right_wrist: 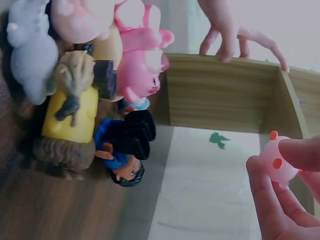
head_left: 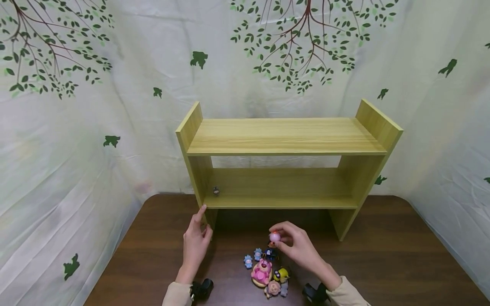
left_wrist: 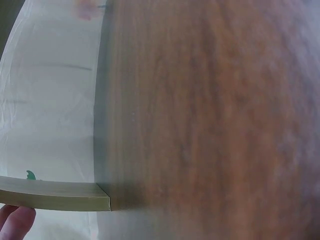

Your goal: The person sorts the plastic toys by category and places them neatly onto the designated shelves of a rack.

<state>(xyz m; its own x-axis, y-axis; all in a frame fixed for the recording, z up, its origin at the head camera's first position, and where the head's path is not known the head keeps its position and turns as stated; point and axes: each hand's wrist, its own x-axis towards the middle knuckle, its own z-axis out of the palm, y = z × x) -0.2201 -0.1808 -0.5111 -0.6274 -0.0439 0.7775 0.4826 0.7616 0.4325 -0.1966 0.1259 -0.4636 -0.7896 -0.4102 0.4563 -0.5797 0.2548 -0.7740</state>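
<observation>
My right hand [head_left: 300,246] pinches a small pink toy figure [right_wrist: 279,159] with orange-red bits between thumb and fingers, above the tabletop. Below it lies a cluster of toy figures: a pink bear [head_left: 262,272], a yellow-bodied figure [right_wrist: 70,115], a black-haired figure in blue [right_wrist: 125,160], a grey figure [right_wrist: 31,50] and several others. My left hand [head_left: 196,244] touches the left side panel [right_wrist: 215,90] of a wooden shelf, its index fingertip at the front left corner of the lower board [head_left: 283,202].
A tiny figure [head_left: 216,191] stands at the left end of the lower board. Above it runs the upper board [head_left: 287,136]. The shelf stands on a brown wooden table [head_left: 402,255], before a white cloth [head_left: 153,114] printed with leaves. Two small blue figures [head_left: 248,261] sit beside the bear.
</observation>
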